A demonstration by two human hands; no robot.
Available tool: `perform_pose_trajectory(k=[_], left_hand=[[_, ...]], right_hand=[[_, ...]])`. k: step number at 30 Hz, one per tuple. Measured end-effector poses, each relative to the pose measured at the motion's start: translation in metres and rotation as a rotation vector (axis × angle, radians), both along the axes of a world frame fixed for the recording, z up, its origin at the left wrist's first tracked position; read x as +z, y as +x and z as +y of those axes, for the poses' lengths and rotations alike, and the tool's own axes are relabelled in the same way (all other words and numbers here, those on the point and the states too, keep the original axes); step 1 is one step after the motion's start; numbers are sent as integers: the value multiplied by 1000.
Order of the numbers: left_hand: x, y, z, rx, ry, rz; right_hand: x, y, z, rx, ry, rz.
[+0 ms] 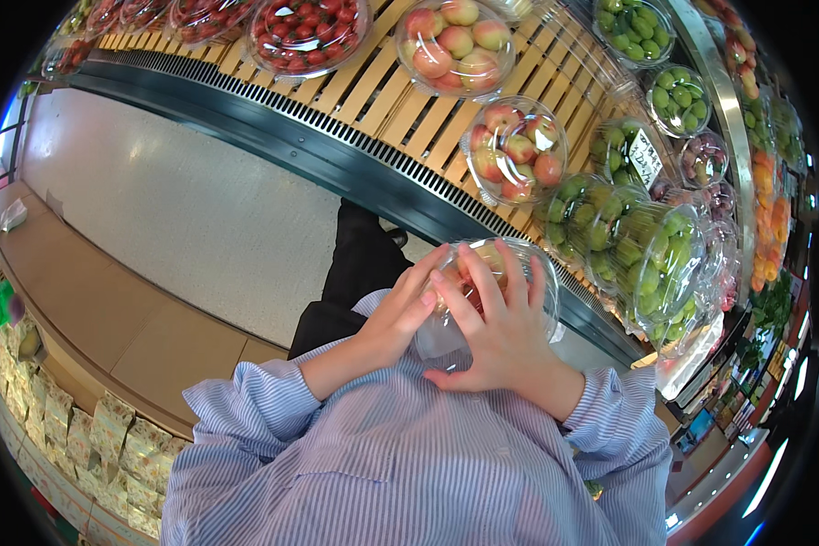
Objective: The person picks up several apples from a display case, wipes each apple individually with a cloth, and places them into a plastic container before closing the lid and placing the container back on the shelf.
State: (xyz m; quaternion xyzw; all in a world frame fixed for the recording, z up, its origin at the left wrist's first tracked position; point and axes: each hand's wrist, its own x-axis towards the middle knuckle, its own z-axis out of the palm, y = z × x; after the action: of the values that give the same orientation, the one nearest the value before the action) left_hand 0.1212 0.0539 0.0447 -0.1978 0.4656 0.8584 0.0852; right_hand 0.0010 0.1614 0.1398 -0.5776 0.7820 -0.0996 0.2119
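Close to my striped shirt, a round clear plastic container [443, 341] with reddish-yellow fruit inside is between my hands. My left hand [399, 307] lies along its left side, fingertips on its upper edge. My right hand [508, 327] is spread over its top, with the thumb low at the near edge. Beyond it, on the slatted wooden display shelf [382, 102], stand a clear tub of red-and-yellow peach-like fruit [516, 151] and a larger one [456, 42]. A tub of small red tomatoes [307, 31] sits further left. My palms are hidden.
Stacked tubs of green fruit [631, 246] stand at the right, near a handwritten sign [646, 158]. A dark shelf edge with a vent grille [300, 116] runs between me and the display. At left are grey floor [198, 198], a tan ledge [143, 327] and patterned packets [109, 430].
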Motion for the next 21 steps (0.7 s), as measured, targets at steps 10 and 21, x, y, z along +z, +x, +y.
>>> perform_pose_trajectory(k=[10, 21], left_hand=[[2, 1, -5, -3, -31, 20], [18, -10, -8, -57, -19, -29]], right_hand=[[-8, -4, 45, -807, -310, -306], [-33, -45, 57, -1128, -215, -879]])
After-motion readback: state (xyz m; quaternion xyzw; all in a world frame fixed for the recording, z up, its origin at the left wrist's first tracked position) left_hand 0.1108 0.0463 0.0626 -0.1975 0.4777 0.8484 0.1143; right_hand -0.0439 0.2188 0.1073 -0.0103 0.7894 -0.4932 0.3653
